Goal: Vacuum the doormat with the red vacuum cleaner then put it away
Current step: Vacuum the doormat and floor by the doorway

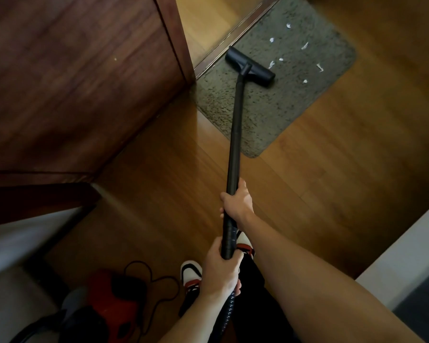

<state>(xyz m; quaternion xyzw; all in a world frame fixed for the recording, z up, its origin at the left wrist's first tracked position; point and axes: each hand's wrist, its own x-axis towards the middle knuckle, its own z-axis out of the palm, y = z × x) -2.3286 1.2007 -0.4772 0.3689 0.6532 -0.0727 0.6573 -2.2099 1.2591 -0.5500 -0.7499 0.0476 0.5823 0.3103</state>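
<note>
Left hand [221, 267], right hand [237, 201] grip wand [235, 125]; red vacuum cleaner [114, 300] blurred, cropped.

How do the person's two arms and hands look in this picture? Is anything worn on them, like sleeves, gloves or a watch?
Nothing worn shows. The left hand and right hand have no gloves or visible rings. The left forearm and right forearm are uncovered up to the frame edge: no sleeve, watch or bracelet.
</note>
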